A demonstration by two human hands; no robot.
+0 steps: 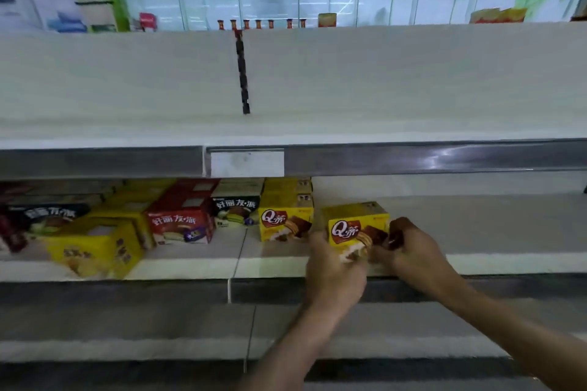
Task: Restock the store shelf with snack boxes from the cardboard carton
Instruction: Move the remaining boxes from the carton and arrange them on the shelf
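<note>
A yellow snack box [357, 222] with a red Q logo stands on the middle shelf [476, 232], just right of a matching yellow box [284, 222]. My left hand [333, 270] grips its lower left corner. My right hand [413, 251] holds its right side, fingers curled round the edge. The cardboard carton is out of view.
Left of these stand a black box [236, 209], a red box [182, 222], a tilted yellow box [95, 247] and a blurred dark box [47, 216]. The upper shelf [381, 89] holds a black divider strip [243, 73]. Small goods line the far shelf behind.
</note>
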